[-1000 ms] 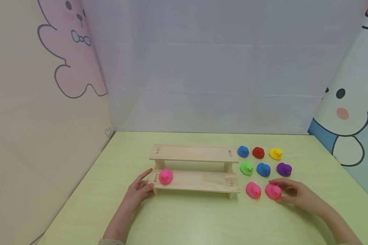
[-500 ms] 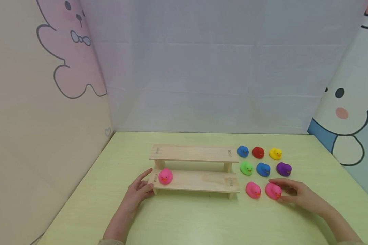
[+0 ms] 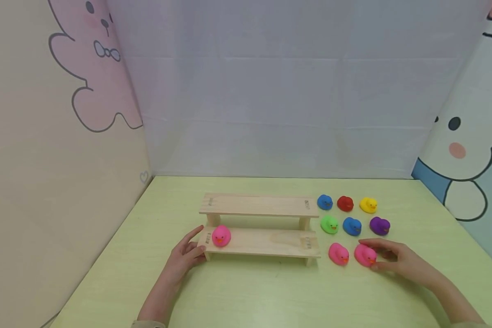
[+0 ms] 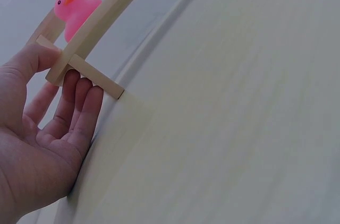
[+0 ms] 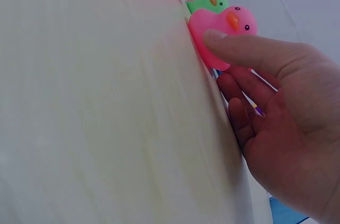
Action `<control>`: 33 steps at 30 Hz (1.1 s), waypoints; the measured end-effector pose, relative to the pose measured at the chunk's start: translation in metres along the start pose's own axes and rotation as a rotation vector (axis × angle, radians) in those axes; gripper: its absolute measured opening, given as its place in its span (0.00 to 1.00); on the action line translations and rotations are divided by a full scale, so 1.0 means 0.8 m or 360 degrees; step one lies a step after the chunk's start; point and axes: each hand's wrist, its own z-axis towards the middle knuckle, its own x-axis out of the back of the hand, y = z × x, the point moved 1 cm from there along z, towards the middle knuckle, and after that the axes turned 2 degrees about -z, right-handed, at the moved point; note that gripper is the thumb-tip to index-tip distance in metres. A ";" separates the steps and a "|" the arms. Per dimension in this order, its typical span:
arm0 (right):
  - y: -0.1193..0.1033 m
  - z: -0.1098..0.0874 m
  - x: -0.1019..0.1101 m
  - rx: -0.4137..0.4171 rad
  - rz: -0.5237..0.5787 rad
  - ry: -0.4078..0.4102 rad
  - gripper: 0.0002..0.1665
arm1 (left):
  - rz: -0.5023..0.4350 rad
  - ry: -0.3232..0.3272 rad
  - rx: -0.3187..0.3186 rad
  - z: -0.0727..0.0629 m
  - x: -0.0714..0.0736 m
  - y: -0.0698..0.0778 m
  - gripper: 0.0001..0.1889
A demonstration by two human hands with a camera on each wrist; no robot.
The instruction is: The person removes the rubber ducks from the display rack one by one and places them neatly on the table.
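Note:
A two-tier wooden shelf [image 3: 262,241] stands mid-table in the head view, with a pink rubber duck [image 3: 221,236] on the left of its lower board. My left hand [image 3: 184,255] holds the left end of that board, thumb [image 4: 40,59] on top and fingers [image 4: 79,102] curled below. On the right, my right hand [image 3: 397,259] pinches another pink rubber duck [image 3: 364,255] between thumb and fingers, the duck low at the table surface. The thumb [image 5: 234,48] presses its side in the right wrist view. A third pink duck [image 3: 338,254] sits just left of it.
Behind the pink ducks are a green duck [image 3: 330,224], a blue duck [image 3: 352,226] and a purple duck [image 3: 379,225]. Farther back sit another blue duck [image 3: 325,202], a red duck [image 3: 345,203] and a yellow duck [image 3: 368,205]. A pale curtain [image 3: 287,114] closes the table's back.

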 end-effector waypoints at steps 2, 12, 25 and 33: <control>0.000 0.000 0.000 0.0004 0.0005 -0.0008 0.35 | 0.0001 0.0001 0.0002 0.000 0.000 0.000 0.30; 0.004 0.000 0.000 -0.0002 0.0030 -0.0017 0.34 | -0.0030 -0.0009 -0.0026 0.002 0.001 -0.004 0.30; 0.002 0.000 -0.002 0.0015 0.0003 -0.0016 0.34 | -0.0034 -0.0007 -0.0029 0.002 0.001 -0.003 0.31; 0.003 0.000 -0.001 -0.0003 0.0020 -0.0012 0.35 | -0.0031 -0.0014 -0.0026 0.003 0.002 -0.003 0.30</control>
